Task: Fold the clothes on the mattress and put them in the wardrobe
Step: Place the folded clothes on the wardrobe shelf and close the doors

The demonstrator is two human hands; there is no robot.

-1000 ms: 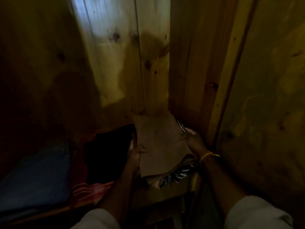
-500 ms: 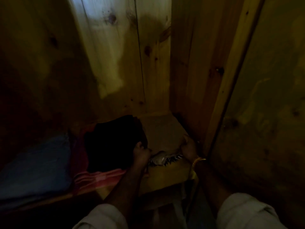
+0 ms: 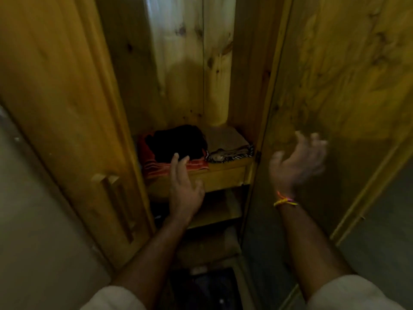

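My left hand [image 3: 184, 189] is empty, fingers loose and spread, hanging just in front of the pine shelf [image 3: 223, 175] edge with the fingertips [image 3: 176, 156] pointing at the clothes. It isn't gripping anything, just sitting low and close so I can nudge the stack if it slumps. My right hand [image 3: 297, 164] is empty too, palm open and fingers splayed, out beside the open right-hand pine wardrobe door [image 3: 335, 86]. It's blurry, so I can't tell if it's touching the door or just near it. There's a yellow-and-orange thread band [image 3: 285, 200] on that wrist.

The folded stuff is in the wardrobe, on that shelf. On the right, tucked into the corner against the side wall, there's a flat beige folded cloth [image 3: 225, 138] on top of a black-and-white striped piece [image 3: 230, 154] whose edge pokes out at the front. Corner placement makes sense, since two walls keep the pile square. Just beside it on the left sits a black folded garment [image 3: 176, 142] on a red-orange striped cloth [image 3: 174, 167], which hangs slightly over the shelf lip.

There are lower shelves below, too dark to make out. The left door [image 3: 67, 108] is open as well. I'd say this piece is done and I'm free for the next one.
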